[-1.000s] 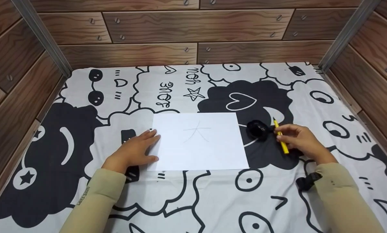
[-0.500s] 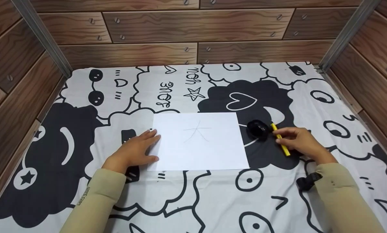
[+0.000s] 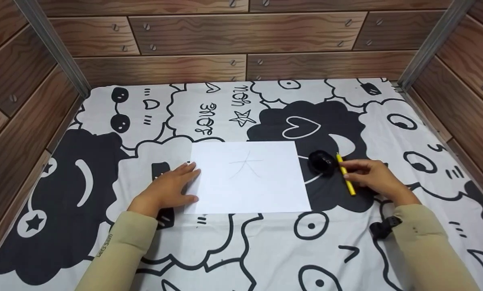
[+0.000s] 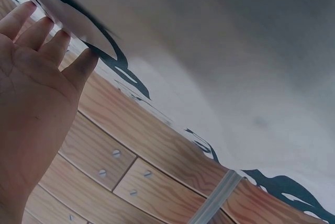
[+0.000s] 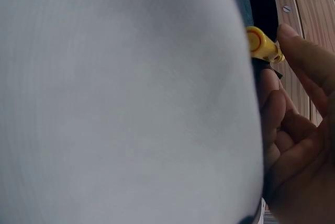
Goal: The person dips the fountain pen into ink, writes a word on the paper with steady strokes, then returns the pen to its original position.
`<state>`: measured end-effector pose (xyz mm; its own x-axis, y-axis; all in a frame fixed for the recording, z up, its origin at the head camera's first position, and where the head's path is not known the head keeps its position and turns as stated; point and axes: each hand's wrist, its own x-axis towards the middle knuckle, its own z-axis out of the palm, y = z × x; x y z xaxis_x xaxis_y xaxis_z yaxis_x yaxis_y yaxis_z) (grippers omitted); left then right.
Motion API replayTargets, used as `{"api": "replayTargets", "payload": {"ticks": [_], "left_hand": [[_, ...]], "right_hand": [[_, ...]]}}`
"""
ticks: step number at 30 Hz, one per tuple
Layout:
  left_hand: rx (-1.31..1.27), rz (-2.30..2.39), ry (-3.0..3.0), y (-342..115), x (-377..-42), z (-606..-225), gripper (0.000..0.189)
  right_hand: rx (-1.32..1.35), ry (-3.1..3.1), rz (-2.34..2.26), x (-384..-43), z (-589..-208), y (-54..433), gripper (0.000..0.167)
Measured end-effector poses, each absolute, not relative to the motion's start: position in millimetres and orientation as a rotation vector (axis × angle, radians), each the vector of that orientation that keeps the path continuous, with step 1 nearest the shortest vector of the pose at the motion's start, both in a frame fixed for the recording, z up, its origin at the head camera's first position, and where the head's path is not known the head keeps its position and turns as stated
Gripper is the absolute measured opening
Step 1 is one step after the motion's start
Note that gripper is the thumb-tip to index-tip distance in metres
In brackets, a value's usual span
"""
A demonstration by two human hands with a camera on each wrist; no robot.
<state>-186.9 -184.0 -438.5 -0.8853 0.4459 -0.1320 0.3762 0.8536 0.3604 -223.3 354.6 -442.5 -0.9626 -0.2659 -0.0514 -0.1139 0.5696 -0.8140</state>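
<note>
A white sheet of paper (image 3: 265, 194) lies in the middle of the cloth in the head view, with a few thin grey strokes crossing near its top. My left hand (image 3: 166, 190) rests over the paper's left edge, fingers extended. Right of the sheet, my right hand (image 3: 376, 178) pinches a slim yellow pen (image 3: 348, 184) between thumb and fingers. The pen slants, its narrow end pointing away. Close to its left sits a round, glossy black object (image 3: 321, 162). The right wrist view shows the pen's rounded yellow end (image 5: 255, 42) near the thumb.
A black-and-white cartoon-print cloth (image 3: 274, 242) covers the table. Wood-patterned panels (image 3: 245, 34) stand behind and at both sides, with grey metal posts (image 3: 49, 44) at the back corners. A small black device (image 3: 385, 227) sits at the right sleeve.
The yellow pen has tilted and shifted slightly left and toward me in my right hand, coming nearer the black object. My left hand and the paper stay put.
</note>
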Motion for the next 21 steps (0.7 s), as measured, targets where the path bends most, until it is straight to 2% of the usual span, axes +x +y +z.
{"api": "replayTargets", "payload": {"ticks": [10,21], "left_hand": [[0.637,0.479,2.82,-184.1,-188.8,-438.0,0.073],[0.596,0.536,2.82,-188.2,-197.0,-422.1,0.075]], "right_hand": [[-0.293,2.601,-1.404,-222.7,-436.3,355.8,0.05],[-0.287,2.665,-1.406,-227.3,-407.8,363.0,0.05]]}}
